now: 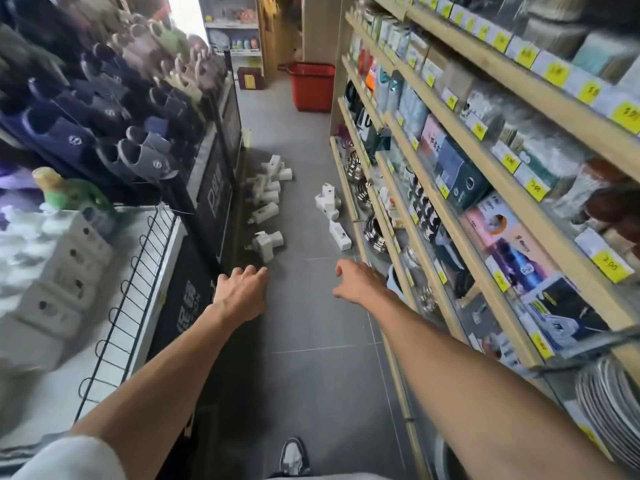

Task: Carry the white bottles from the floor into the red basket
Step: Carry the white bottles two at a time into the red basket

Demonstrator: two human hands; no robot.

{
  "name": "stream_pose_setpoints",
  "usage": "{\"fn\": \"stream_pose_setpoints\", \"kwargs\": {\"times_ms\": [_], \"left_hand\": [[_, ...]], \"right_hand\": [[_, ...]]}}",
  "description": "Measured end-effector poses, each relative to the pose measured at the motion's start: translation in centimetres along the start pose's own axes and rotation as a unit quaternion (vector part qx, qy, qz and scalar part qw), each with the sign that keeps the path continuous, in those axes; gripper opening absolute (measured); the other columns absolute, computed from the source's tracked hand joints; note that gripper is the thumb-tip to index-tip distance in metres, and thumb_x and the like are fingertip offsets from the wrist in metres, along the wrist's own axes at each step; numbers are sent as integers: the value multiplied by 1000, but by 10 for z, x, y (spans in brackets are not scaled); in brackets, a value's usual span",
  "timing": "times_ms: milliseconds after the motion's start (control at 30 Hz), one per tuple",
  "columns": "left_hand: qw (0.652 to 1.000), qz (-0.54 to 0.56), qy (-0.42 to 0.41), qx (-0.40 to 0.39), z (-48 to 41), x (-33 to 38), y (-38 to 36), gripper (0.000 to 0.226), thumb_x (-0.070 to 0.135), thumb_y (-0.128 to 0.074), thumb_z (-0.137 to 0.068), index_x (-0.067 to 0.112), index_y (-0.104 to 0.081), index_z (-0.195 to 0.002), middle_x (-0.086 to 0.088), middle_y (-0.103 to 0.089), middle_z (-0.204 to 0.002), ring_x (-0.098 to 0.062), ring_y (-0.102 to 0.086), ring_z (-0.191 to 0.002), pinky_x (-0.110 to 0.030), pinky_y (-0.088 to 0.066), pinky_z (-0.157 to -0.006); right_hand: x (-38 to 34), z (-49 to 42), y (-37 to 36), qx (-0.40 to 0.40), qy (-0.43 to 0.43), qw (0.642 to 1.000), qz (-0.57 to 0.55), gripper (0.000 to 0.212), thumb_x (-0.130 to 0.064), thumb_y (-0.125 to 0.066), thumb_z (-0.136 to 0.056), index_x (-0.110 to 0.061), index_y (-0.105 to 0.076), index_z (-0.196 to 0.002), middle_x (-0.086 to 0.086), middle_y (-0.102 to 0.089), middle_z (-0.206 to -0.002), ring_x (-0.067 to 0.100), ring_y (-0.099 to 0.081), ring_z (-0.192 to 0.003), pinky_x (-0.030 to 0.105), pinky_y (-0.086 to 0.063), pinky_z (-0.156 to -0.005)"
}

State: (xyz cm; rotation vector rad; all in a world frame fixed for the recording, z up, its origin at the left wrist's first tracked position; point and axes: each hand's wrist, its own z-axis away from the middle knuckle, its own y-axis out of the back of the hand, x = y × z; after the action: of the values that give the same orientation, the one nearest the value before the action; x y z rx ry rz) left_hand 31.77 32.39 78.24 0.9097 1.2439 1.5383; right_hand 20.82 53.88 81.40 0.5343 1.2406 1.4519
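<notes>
One head-worn wide-angle camera looks forward and down along the aisle floor (311, 341).

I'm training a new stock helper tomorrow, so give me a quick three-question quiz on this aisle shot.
1. True or false: the left hand holds one of the white bottles.
2. Where does the red basket stand? A) right under the hands B) at the far end of the aisle, beyond the bottles C) up on a shelf
3. Fill in: the bottles lie on the floor in ___ groups, one along each side of the aisle.

Key: 1 false; the left hand and the right hand are both empty. 2 B. 3 two.
</notes>
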Motion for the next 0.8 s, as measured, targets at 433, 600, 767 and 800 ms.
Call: {"fn": "stream_pose_setpoints", "kwargs": {"times_ms": [433,600,767,800], "left_hand": [[1000,0,-8,-20,-122,-40,22,55,36,-65,-86,27,-45,-136,-2,-52,-131,-27,-49,-120,-46,-42,-96],[1000,4,5,-14,-166,-38,41,53,37,-61,-89,28,-44,-139,-2,-50,-135,-28,-48,-123,-45,-41,-98],[1000,-3,23,-20,-207,-33,58,57,40,-65,-85,27,-45,-137,-3,-51,-134,-29,-48,-122,-45,-40,-97],[999,-2,25,-21,-216,-31,60,58,40,-66,-84,27,-45,-137,-3,-51,-133,-30,-48,-122,-45,-40,-96]], "right_hand": [[-34,-123,35,-3,-5,1000,8,41,-26,-71,-87,-26,-55,-125,6,-64,-126,30,-60,-115,32,-42,-85],[-37,-174,56,0,14,1000,16,40,-26,-73,-86,-27,-57,-122,5,-66,-124,30,-62,-114,34,-46,-89],[-35,-223,81,7,28,1000,10,38,-25,-74,-84,-28,-58,-118,5,-65,-125,30,-61,-113,34,-46,-87],[-32,-232,86,4,29,1000,9,38,-25,-73,-84,-28,-58,-119,6,-65,-125,30,-61,-114,34,-47,-89]]}}
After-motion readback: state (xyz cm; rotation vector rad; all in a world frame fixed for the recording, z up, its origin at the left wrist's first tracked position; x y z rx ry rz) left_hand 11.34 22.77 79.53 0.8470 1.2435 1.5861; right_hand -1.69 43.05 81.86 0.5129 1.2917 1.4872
